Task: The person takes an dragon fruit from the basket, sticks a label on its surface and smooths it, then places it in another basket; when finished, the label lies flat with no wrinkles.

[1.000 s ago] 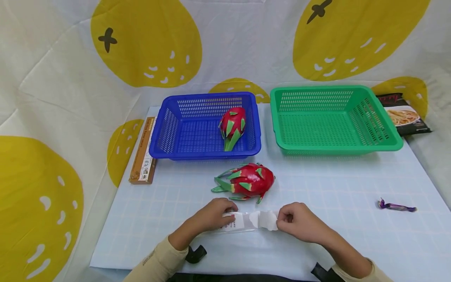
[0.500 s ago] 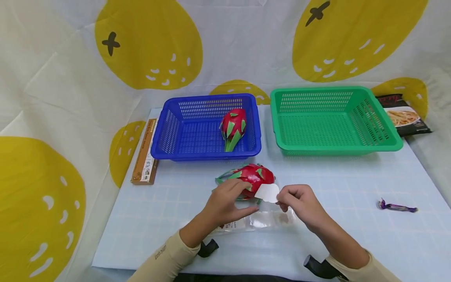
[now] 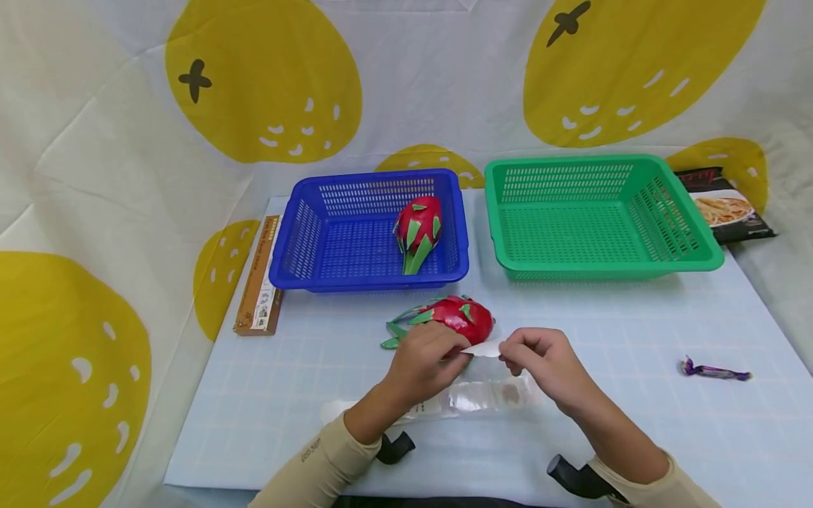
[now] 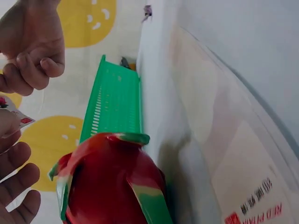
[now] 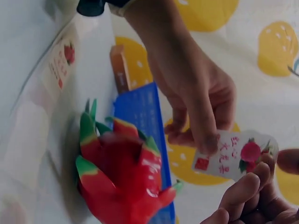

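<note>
My left hand [image 3: 422, 360] and right hand [image 3: 543, 363] pinch opposite ends of a small white sticker label [image 3: 486, 348] above the table. Its printed side, with a red fruit picture and red characters, shows in the right wrist view, where the label [image 5: 229, 151] spans the two hands. Right behind it lies a red dragon fruit [image 3: 468, 315] with green-tipped scales, partly hidden by my left hand. Below the hands, a clear strip of labels [image 3: 473, 396] lies flat, its left part covered by the left forearm.
Behind stands a blue basket [image 3: 368, 286] with another dragon fruit [image 3: 420, 224] in it. To its right is a green basket [image 3: 610, 268], with a black food packet [image 3: 730, 212] beside it. A brown box [image 3: 257, 282] lies at left, a purple-wrapped candy [image 3: 718, 372] at right.
The right hand has peeled the label off the strip and lifted it towards the dragon fruit. The left hand has left the strip, opened, and now pinches the label's other end.
</note>
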Demonstrator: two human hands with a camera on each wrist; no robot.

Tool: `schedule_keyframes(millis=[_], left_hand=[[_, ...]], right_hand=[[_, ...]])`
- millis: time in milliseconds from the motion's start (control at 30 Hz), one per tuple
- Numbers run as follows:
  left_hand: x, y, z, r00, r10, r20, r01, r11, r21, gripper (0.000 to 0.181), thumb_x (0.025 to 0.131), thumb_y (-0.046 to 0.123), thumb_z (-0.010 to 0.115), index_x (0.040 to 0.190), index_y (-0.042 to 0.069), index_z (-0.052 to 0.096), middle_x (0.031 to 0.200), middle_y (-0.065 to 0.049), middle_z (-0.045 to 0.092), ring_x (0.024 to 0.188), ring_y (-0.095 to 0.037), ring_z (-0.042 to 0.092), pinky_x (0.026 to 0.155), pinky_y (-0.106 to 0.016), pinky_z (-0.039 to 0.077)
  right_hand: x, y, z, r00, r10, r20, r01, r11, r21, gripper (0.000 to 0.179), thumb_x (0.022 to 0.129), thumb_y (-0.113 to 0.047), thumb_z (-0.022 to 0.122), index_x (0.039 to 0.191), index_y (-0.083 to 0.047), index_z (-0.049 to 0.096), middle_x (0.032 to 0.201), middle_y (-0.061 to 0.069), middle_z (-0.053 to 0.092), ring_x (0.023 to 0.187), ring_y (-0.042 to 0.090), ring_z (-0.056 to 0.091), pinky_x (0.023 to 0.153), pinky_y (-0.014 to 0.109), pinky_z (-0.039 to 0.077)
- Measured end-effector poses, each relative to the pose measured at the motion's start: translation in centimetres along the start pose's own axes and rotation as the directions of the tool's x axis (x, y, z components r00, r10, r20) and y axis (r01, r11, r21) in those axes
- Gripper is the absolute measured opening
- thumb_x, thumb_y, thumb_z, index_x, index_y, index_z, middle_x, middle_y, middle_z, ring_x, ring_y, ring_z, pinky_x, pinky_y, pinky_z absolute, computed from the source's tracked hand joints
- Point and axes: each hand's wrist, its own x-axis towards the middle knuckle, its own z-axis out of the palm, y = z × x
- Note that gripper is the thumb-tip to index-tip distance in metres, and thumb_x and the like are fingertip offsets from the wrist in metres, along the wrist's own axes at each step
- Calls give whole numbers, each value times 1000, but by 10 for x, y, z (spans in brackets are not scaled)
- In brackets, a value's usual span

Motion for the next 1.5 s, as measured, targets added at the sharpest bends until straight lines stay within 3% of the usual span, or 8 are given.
schedule_keyframes(millis=[167,300,533,767,933,1033,1167,1500], left_hand=[[1,7,6,996,-85,10,85,991,-102,10,82,22,72,86,13,71,75,6,66,71,-5,57,70,-11,46],[0,14,8,972,-213,97,228,955,-190,13,84,25,70,86,12,72,75,6,66,71,-4,56,67,-9,45],[1,24,14,922,-322,214,371,895,-250,19,83,28,71,84,9,72,58,7,50,57,-2,43,51,-11,36],[2,30,23,889,-425,170,444,891,-95,22,87,34,66,90,14,75,55,11,50,55,1,43,50,-9,35],[7,34,29,893,-432,127,413,899,147,20,87,34,64,80,19,74,54,11,56,53,-2,52,47,-9,33],[11,35,32,888,-442,130,394,874,284,22,86,33,65,69,19,70,53,9,56,51,-5,54,43,-11,31],[16,37,33,857,-487,168,397,832,388,28,86,35,65,64,18,64,49,8,51,48,-8,52,41,-14,31],[23,40,32,819,-536,205,389,781,490,31,87,38,63,65,17,65,50,6,52,50,-12,56,41,-21,37]], right_hand=[[-1,2,-12,993,-108,-46,101,987,-128,3,86,-3,63,85,-5,62,68,-2,53,59,14,48,54,27,43],[2,8,-17,983,-177,-56,158,954,-255,25,79,-3,71,102,-8,63,86,-2,56,73,13,50,62,23,44],[12,27,-18,997,-76,-31,66,970,-235,7,89,-13,64,92,-7,67,89,0,65,78,14,59,63,26,49],[27,48,-18,995,44,-95,-60,983,-176,17,90,-19,64,92,-2,68,88,9,68,77,20,60,62,28,51],[39,64,-16,987,86,-133,-108,981,-163,22,88,-21,67,93,1,69,88,12,69,76,11,59,62,29,51],[46,71,-14,984,96,-150,-119,981,-153,24,87,-22,68,93,1,69,88,13,69,75,9,59,63,26,51],[52,78,-12,982,82,-170,-110,982,-157,23,85,-22,70,94,0,70,90,13,69,76,8,60,65,23,51],[60,85,-9,978,62,-201,-99,979,-180,23,83,-22,73,93,-2,72,91,12,70,77,5,60,67,19,51]])
